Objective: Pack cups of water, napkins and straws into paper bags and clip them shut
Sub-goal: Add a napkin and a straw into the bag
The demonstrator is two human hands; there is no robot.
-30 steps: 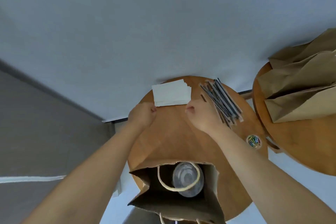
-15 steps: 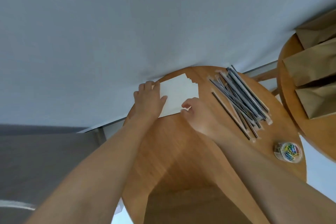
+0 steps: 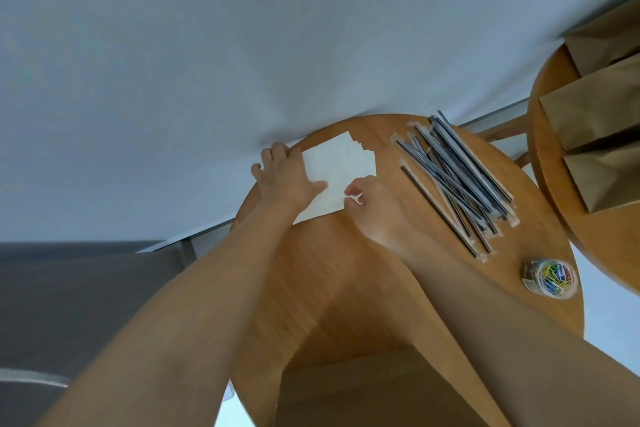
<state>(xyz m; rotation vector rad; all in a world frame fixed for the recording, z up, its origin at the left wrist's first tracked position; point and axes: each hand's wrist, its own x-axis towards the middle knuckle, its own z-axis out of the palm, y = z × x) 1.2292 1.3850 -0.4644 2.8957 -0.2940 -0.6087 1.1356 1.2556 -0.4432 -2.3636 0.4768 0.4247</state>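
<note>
A stack of white napkins (image 3: 341, 170) lies at the far edge of the round wooden table (image 3: 346, 270). My left hand (image 3: 285, 180) rests flat on the stack's left side, fingers spread. My right hand (image 3: 372, 199) pinches the near right corner of the top napkin between thumb and forefinger. To the right lies a pile of wrapped dark straws (image 3: 457, 177). A clear tub of coloured paper clips (image 3: 550, 277) stands near the table's right edge. The brown paper bag (image 3: 374, 388) shows only as its flat side at the bottom.
A second round table (image 3: 554, 135) at the right carries several folded brown paper bags (image 3: 602, 114). A pale wall rises just behind the table. Grey floor lies to the left.
Both hands moved from the table's middle onto the napkin stack. The view tilted up, so the open bag with the cup dropped out of sight.
</note>
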